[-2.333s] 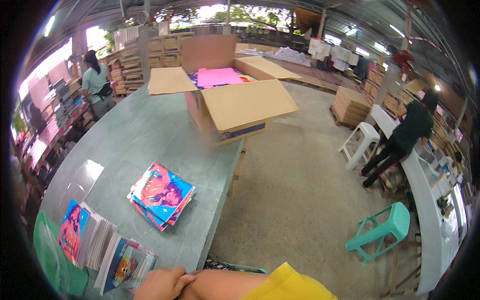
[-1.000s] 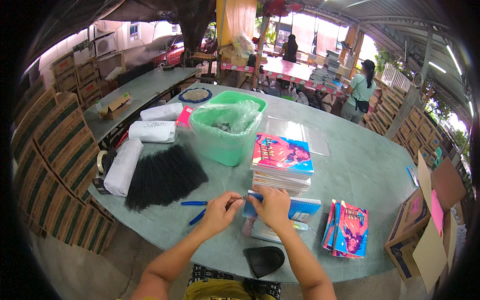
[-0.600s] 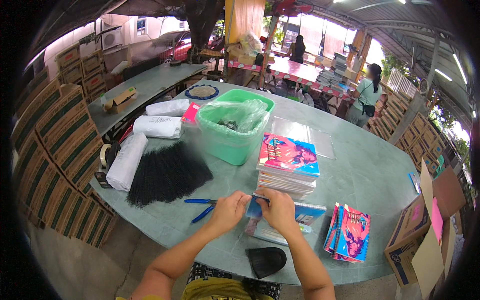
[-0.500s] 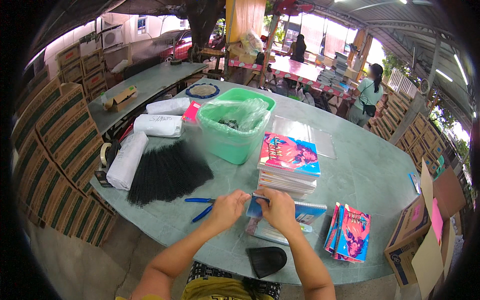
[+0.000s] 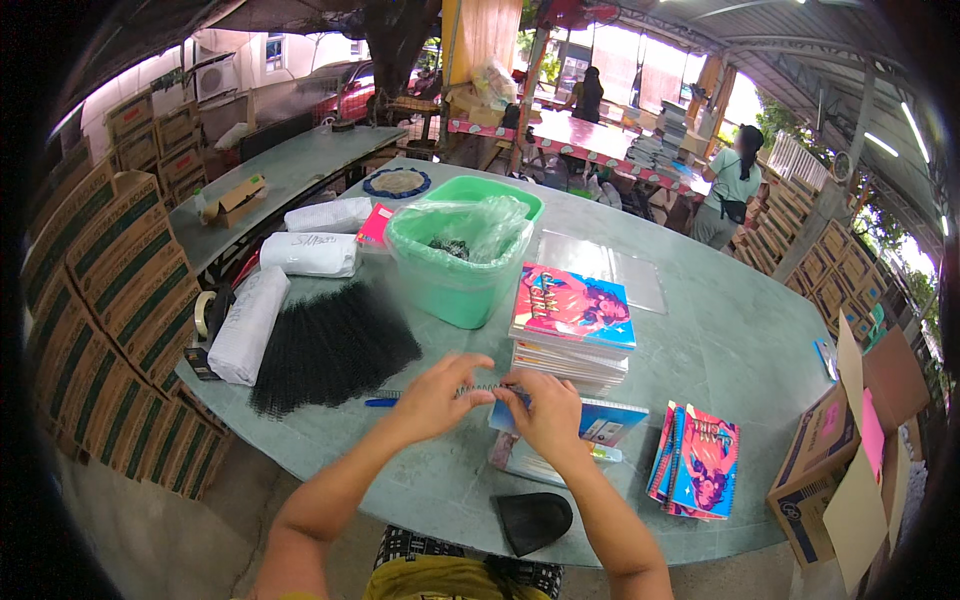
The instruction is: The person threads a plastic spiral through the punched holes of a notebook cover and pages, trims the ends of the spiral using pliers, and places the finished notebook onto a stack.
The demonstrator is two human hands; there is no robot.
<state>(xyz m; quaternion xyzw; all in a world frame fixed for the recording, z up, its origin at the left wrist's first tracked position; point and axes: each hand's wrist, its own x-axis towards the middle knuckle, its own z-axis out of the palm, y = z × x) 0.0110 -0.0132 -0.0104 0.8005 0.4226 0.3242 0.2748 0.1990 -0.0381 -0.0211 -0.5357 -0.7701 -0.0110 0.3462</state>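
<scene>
While the right hand [image 5: 541, 412] stays pinched on the left end of the blue notebook [image 5: 612, 424], the left hand [image 5: 445, 392] has opened: half a second ago thumb and forefinger met at the tips; now they stand wide apart. Between them a thin coil [image 5: 482, 389] shows, running to the notebook's upper edge by the right fingertips. Can't tell if the left fingers touch it, or if the right ones also pinch its end.

For the work in hand, this reads as a loosened grip mid-job at the binding edge, perhaps a regrip; the coil doesn't look fully in.

Notebook is at the table's near side, tilted over a low stack of books [image 5: 540, 464], just in front of the tall notebook stack [image 5: 573, 310]. Blue-handled tool [image 5: 381, 402] is now mostly behind the left hand (both handles showed before; one does now). Black coil pile [image 5: 335, 345] lies left, green bin [image 5: 450, 290] behind. Small notebook pile [image 5: 703, 462] at right, spiral edge visible, looks unchanged. Black cap-shaped thing [image 5: 533, 523] sits near the table edge, untouched.
</scene>
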